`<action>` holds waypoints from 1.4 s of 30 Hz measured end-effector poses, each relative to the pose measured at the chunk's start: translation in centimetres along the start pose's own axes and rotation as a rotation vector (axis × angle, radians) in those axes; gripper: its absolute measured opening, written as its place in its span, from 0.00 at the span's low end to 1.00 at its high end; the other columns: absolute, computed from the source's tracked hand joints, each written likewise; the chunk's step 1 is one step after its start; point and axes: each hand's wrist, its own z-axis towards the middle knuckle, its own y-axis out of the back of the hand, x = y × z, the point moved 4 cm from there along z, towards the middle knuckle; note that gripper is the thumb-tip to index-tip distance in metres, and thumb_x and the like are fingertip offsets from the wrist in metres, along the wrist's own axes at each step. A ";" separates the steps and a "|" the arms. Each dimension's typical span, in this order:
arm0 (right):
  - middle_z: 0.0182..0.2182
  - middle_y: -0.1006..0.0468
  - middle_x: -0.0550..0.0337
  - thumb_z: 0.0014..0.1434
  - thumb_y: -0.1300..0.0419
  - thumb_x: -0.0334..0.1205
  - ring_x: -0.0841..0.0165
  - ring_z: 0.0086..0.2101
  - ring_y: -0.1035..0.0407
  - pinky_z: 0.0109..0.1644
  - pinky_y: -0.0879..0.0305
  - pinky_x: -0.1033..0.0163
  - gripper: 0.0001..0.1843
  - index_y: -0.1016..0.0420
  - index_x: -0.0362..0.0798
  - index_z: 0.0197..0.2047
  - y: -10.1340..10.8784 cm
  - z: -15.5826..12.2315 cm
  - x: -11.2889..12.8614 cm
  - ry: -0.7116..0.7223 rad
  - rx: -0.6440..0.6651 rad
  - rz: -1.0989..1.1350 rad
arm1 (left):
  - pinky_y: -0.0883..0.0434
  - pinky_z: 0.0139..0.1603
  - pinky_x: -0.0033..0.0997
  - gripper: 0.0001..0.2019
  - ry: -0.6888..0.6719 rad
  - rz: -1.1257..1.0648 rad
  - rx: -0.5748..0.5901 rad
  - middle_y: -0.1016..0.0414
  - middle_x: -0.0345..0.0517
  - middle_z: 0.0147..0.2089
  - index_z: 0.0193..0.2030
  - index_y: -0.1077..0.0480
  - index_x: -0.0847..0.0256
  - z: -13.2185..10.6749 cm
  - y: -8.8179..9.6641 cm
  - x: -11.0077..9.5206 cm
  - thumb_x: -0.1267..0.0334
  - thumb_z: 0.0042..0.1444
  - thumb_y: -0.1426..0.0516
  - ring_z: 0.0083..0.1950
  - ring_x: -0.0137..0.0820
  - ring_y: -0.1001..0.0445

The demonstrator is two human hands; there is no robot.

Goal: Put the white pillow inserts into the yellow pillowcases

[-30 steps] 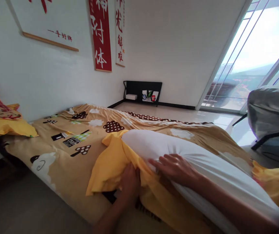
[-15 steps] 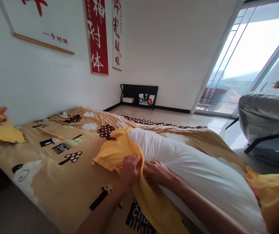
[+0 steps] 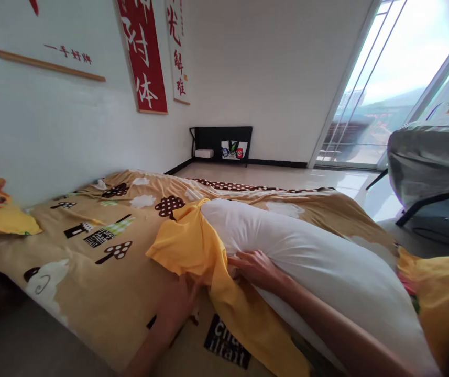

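Note:
A plump white pillow [image 3: 306, 262] lies across the bed, its left end partly inside a yellow pillowcase [image 3: 196, 238]. The loose part of the case trails down toward me along the pillow's near side. My right hand [image 3: 258, 269] is closed on the pillow's near side, close to the edge of the case, with its thumb hidden. My left hand [image 3: 175, 303] is at the lower left edge of the yellow cloth and touches it. Its fingers are blurred and partly hidden by the cloth, so their grip is unclear.
The bed carries a tan printed sheet [image 3: 102, 293]. A yellow pillow [image 3: 4, 217] lies at the far left, and yellow fabric [image 3: 444, 298] lies at the right. Beyond the bed stand a black low rack [image 3: 212, 140] and a covered grey chair [image 3: 428, 162].
My left hand has moved down and left from the bunched pillowcase to its lower edge. The yellow cloth has spread out. My right hand stays by the pillow, its fingers a little straighter.

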 end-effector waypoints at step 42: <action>0.43 0.29 0.51 0.60 0.47 0.48 0.59 0.47 0.39 0.52 0.47 0.51 0.15 0.27 0.46 0.37 2.7 3.2 6.2 -0.234 -0.028 0.318 | 0.29 0.41 0.34 0.22 0.238 -0.571 0.129 0.20 0.53 0.35 0.34 0.26 0.62 4.6 7.5 12.0 0.44 0.55 0.48 0.43 0.43 0.23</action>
